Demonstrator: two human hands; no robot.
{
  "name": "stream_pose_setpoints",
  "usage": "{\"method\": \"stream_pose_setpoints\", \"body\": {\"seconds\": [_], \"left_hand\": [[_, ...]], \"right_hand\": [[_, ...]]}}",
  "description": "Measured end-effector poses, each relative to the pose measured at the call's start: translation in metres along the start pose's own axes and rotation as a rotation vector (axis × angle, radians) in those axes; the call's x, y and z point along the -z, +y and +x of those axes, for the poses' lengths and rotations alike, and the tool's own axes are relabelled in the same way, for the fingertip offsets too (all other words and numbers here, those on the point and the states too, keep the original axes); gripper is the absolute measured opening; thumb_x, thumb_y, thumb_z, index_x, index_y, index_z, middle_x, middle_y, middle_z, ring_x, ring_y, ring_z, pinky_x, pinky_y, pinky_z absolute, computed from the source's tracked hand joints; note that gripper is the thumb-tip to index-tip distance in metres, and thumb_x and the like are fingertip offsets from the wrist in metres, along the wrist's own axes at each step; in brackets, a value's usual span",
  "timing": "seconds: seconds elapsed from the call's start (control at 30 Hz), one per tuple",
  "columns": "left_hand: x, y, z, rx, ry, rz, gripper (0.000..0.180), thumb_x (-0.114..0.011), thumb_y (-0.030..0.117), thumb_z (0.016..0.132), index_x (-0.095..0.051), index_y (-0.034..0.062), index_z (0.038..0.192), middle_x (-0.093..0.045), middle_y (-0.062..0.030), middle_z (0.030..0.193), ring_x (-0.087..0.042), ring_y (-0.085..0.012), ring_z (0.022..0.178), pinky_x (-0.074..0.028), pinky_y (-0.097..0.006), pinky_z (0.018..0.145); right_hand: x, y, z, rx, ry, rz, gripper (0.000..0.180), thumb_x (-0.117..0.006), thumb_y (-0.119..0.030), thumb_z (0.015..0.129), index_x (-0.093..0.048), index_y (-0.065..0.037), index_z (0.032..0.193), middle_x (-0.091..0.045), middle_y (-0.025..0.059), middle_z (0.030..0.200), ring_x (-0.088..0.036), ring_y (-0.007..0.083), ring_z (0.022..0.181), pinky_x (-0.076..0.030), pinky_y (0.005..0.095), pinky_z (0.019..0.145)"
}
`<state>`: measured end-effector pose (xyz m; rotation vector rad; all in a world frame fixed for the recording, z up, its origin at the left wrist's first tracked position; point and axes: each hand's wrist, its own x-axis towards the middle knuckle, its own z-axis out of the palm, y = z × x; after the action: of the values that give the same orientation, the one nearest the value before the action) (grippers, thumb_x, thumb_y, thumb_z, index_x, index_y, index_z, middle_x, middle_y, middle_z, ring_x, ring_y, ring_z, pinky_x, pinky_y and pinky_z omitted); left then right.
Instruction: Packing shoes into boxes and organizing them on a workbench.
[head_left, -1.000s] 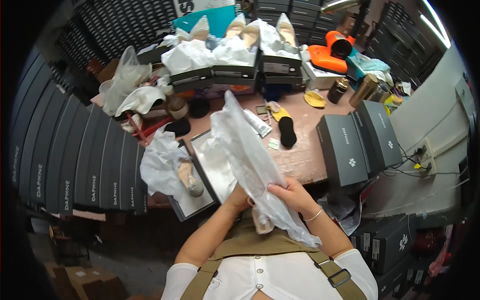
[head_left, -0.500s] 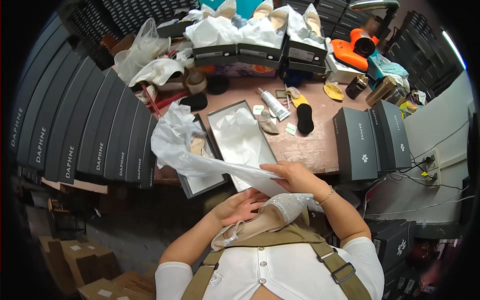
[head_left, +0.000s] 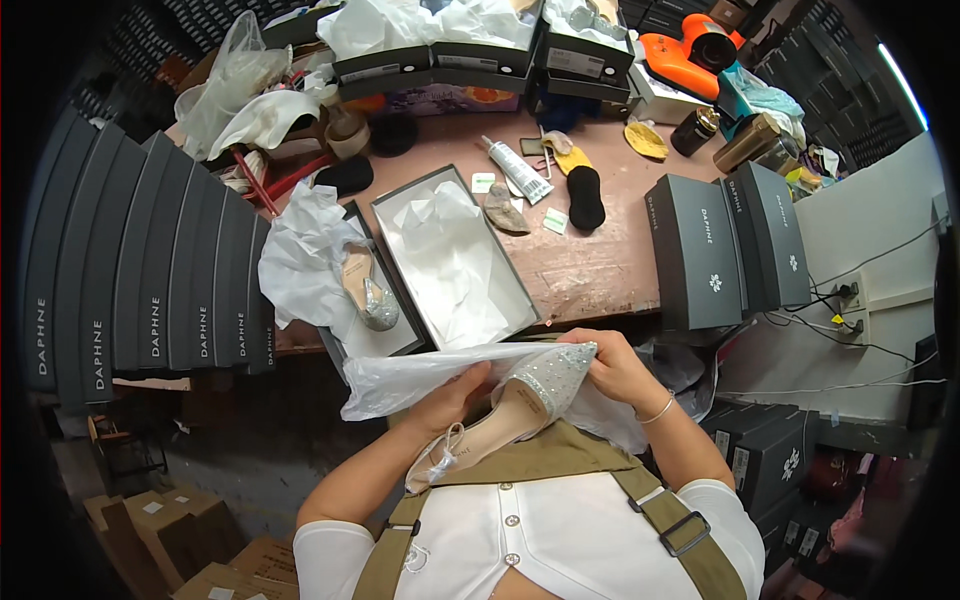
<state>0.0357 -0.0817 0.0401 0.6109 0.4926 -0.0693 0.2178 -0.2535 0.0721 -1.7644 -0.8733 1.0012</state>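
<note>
Centrally, both hands are gripping a light, stiff glittery shoe [head_left: 520, 400]: right hand [head_left: 617, 368] fingers pinching its toe, left hand [head_left: 450, 400] closed around thin, slippery plastic wrap [head_left: 400, 378].

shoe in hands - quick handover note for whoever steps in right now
Left hand: holds the beige slingback shoe at mid-sole, clear plastic bag draped over it.
Right hand: pinches the shoe's glittery toe.
Open shoe box on the bench, lined with white tissue, no shoe in it. Second shoe lies in the lid beside it.
Done: shoe is out of the bag.
Left: neither shoe is in the box.
</note>
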Motion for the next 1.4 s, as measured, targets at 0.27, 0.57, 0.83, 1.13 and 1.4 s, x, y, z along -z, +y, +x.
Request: {"method": "stream_pose_setpoints", "body": {"seconds": [0.27,0.57,0.83,1.13,1.4], "left_hand": [[0.005,0.009,0.024,0.213,-0.134,0.447,0.041,-0.062,0.013,0.091,-0.052,0.0004,0.129,-0.058,-0.0067,0.121,-0.054,-0.0142,0.11,-0.043,-0.029,0.094],[0.006,0.003,0.011,0.306,-0.032,0.481,0.042,-0.05,0.027,0.097,-0.049,-0.0011,0.128,-0.062,-0.0093,0.11,-0.062,-0.0126,0.087,-0.051,-0.025,0.075],[0.011,-0.002,0.007,0.242,0.036,0.415,0.041,-0.051,0.019,0.096,-0.046,-0.001,0.131,-0.062,-0.0111,0.109,-0.062,-0.0133,0.093,-0.05,-0.026,0.079],[0.012,0.022,0.02,-0.308,-0.117,0.943,0.055,-0.056,0.009,0.092,-0.034,0.0035,0.142,-0.048,-0.0106,0.134,-0.051,-0.0182,0.117,-0.043,-0.03,0.098],[0.028,0.004,0.019,-0.188,0.099,0.18,0.061,-0.044,-0.008,0.087,-0.029,0.0023,0.145,-0.053,-0.0115,0.13,-0.056,-0.017,0.112,-0.047,-0.03,0.094]], "right_hand": [[0.003,-0.009,-0.007,0.028,0.077,-0.07,0.022,-0.049,-0.007,0.093,-0.061,0.001,0.11,-0.068,0.0165,0.093,-0.064,0.021,0.084,-0.049,0.0302,0.079],[0.009,-0.009,0.001,0.037,0.197,-0.031,0.018,-0.051,-0.005,0.092,-0.062,0.001,0.105,-0.062,0.002,0.083,-0.051,0.0061,0.074,-0.045,0.0229,0.067],[0.019,-0.028,0.01,0.082,0.151,-0.183,0.022,-0.052,-0.005,0.089,-0.06,0.002,0.108,-0.066,0.0157,0.09,-0.064,0.0261,0.081,-0.05,0.0318,0.076],[-0.001,-0.076,0.033,0.682,-0.061,-0.531,0.043,-0.064,-0.01,0.08,-0.055,-0.006,0.122,-0.057,0.0149,0.117,-0.049,0.0317,0.117,-0.034,0.0439,0.103],[-0.035,-0.04,0.03,0.841,-0.224,-1.115,0.013,-0.057,-0.016,0.074,-0.063,-0.007,0.081,-0.049,0.0028,0.082,-0.05,0.0188,0.085,-0.038,0.0331,0.082]]}}
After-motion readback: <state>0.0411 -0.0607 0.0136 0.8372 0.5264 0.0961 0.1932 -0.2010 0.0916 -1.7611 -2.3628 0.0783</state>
